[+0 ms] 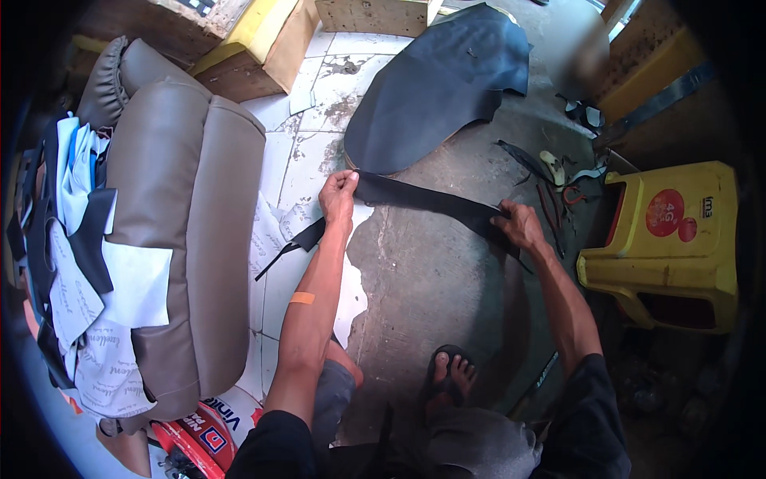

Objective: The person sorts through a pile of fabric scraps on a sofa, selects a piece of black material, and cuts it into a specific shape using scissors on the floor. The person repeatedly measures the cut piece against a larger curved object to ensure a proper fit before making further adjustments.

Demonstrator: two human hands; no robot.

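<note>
A long black strip of vinyl-like material [431, 197] is stretched between my two hands, above the floor. My left hand [340, 191] pinches its left end, where a narrower tail hangs down beside my forearm. At the strip's right end, my right hand [520, 227] is closed on it, with a short bit dangling below the fingers. Just beyond the strip lies a large black sheet [439, 88] of similar material, with an uneven cut edge, flat on the floor.
On the left stands a brown padded seat [187, 231] with white and black scraps [88, 303] piled against it. A yellow plastic stool [670, 247] lies tipped at the right, near orange-handled scissors [573, 194] and loose scraps. Wooden boxes [267, 56] stand at the back.
</note>
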